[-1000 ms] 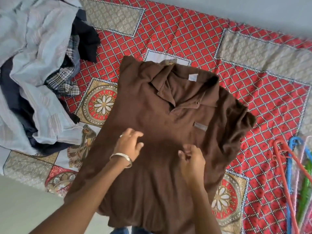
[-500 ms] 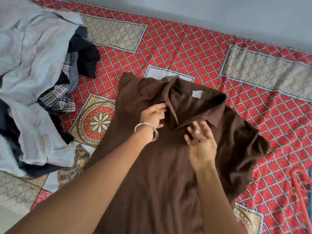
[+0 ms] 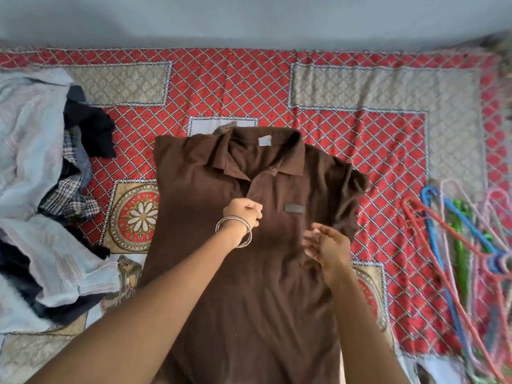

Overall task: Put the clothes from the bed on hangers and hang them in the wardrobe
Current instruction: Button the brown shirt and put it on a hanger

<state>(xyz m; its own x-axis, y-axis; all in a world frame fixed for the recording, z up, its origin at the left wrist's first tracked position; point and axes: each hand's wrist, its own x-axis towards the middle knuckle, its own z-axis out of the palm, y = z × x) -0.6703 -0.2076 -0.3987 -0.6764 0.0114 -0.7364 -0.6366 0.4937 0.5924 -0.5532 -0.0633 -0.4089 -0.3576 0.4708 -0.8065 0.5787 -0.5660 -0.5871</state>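
- Nearest us, our right hand (image 3: 328, 245) hovers just above the brown cotton polo shirt (image 3: 249, 286), fingers loosely released, grasping nothing.
- Our left hand (image 3: 242, 210), bangles at the wrist, seems to pinch the shirt's placket below the collar.
- The shirt lies flat, front up, on the red patterned bedspread (image 3: 360, 134); soft, light, limp, so we judge the shoulders the best hold.
- Coloured plastic hangers (image 3: 448, 231) lie to the right; a heap of pale and dark clothes (image 3: 33, 189) lies left.

Red patterned bedspread (image 3: 346, 151) w/ grey wall (image 3: 249, 18) behind.
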